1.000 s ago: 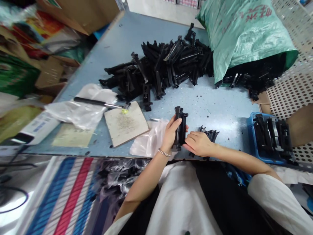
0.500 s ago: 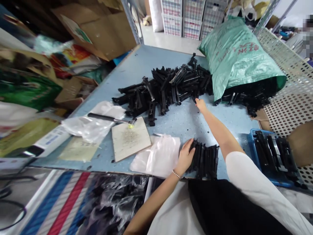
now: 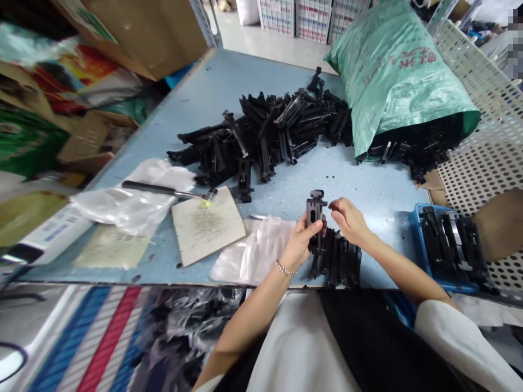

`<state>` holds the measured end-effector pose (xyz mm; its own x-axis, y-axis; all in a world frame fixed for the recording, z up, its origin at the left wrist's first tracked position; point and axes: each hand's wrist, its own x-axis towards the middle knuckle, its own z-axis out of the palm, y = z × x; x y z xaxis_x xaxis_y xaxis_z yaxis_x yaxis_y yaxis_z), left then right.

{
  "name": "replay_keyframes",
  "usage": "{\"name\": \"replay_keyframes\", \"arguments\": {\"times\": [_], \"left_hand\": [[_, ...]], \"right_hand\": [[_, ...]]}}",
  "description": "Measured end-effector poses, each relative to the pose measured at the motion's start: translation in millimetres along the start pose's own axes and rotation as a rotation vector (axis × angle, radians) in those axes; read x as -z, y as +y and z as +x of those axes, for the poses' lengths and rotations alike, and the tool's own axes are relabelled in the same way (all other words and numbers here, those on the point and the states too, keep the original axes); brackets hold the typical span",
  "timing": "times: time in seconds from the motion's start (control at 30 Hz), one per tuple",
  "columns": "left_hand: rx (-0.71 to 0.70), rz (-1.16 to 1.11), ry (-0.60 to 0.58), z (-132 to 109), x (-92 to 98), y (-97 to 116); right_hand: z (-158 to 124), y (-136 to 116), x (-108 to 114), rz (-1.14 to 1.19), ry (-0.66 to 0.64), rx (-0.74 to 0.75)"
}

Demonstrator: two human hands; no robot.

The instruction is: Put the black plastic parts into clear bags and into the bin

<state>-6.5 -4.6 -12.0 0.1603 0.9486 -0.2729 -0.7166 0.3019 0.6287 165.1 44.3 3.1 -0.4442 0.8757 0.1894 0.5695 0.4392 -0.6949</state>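
My left hand [image 3: 301, 242] grips a long black plastic part [image 3: 314, 213] and holds it upright above the table's near edge. My right hand [image 3: 348, 220] hovers just to its right, fingers curled toward the part's top; whether it touches the part is unclear. Directly below both hands stands a row of several matching black parts [image 3: 338, 258] packed side by side. A big heap of the same black parts [image 3: 269, 133] lies farther back on the blue table [image 3: 212, 87].
A green sack [image 3: 392, 71] spilling black parts lies at the back right. A blue tray [image 3: 451, 239] with parts sits at the right. A hammer [image 3: 163, 190], a board [image 3: 206, 223] and clear plastic bags [image 3: 257, 247] lie left of my hands. Boxes crowd the left.
My right hand has come back from the far heap to the near edge. My left hand has left the packed row and now holds one black part upright.
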Motion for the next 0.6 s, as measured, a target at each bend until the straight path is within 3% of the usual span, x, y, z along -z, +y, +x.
{"name": "replay_keyframes", "arguments": {"times": [0.1,0.2,0.3,0.37,0.47,0.6], "left_hand": [[0.050,0.074,0.004,-16,-7.1,-10],[0.013,0.114,0.093,-19,-7.2,-11],[-0.048,0.097,0.216,-16,-0.3,-1],[-0.053,0.060,0.266,-15,4.9,8],[-0.066,0.103,0.263,-19,8.6,16],[-0.326,0.457,0.282,-25,13.7,14]], "right_hand": [[22,-2,3,-0.209,0.063,0.243],[27,-8,-9,-0.051,0.008,0.125],[13,-18,-21,0.128,-0.122,0.006],[-3,-25,-27,0.065,-0.200,0.143],[-27,-30,-38,-0.113,-0.205,0.338],[-46,-33,-55,-0.118,-0.170,0.338]]}}
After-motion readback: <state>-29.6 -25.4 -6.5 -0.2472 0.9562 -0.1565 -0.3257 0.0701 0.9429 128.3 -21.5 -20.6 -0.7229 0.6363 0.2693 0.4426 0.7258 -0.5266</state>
